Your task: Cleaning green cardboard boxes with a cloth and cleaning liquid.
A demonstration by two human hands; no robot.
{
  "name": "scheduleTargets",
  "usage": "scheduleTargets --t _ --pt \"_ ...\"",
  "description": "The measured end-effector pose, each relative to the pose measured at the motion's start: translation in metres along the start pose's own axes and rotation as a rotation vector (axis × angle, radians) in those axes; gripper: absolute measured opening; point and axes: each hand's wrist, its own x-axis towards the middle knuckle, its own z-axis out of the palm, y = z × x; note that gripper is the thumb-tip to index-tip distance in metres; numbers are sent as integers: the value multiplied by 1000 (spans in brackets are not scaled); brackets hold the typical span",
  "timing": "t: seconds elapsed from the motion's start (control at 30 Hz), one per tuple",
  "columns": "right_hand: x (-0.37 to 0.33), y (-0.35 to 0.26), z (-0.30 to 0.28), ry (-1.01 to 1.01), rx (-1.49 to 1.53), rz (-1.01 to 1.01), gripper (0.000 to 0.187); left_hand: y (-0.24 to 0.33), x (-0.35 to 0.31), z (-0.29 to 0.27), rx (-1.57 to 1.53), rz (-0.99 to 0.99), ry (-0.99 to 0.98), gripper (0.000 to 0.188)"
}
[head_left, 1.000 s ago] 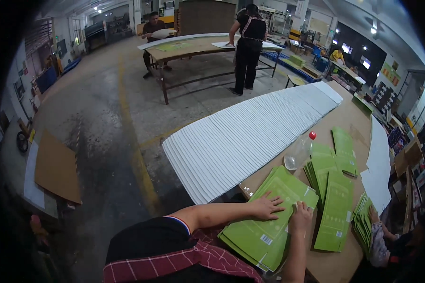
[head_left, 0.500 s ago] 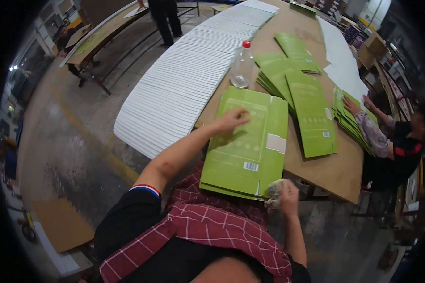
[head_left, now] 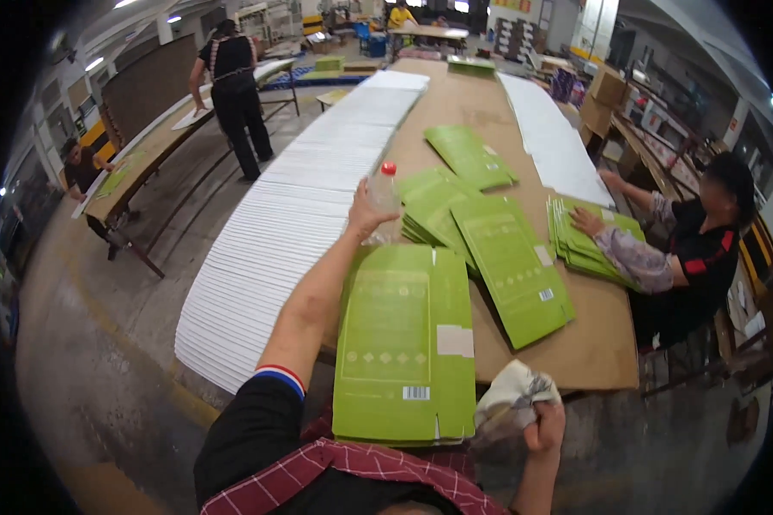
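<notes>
My left hand (head_left: 369,213) is wrapped round a clear plastic bottle (head_left: 387,193) with a red cap, which stands upright just beyond a stack of green printed cardboard pieces (head_left: 384,330). That stack lies in front of me at the table's near end. Beside its near right corner, my right hand (head_left: 546,427) grips a crumpled whitish cloth (head_left: 513,396) with grey stains. More green cardboard pieces (head_left: 511,266) lie fanned in overlapping piles to the right of the bottle.
Long rows of overlapped white sheets (head_left: 287,215) run along the left of the brown table (head_left: 605,343). At right, a co-worker (head_left: 704,223) has hands on another green pile (head_left: 597,236). Another person (head_left: 233,86) stands by a side table further left.
My left hand has reached forward from above the green stack and taken hold of the bottle. My right hand still holds the cloth. The view has tilted up.
</notes>
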Motion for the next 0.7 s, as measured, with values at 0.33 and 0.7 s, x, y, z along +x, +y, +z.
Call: scheduleTargets --t 0.33,0.7 --pt "38 -20 39 209 245 -214 26 249 -95 28 392 1082 -389 90" --pt "-14 -5 23 165 496 -225 28 298 -182 65 684 1531 -472 77"
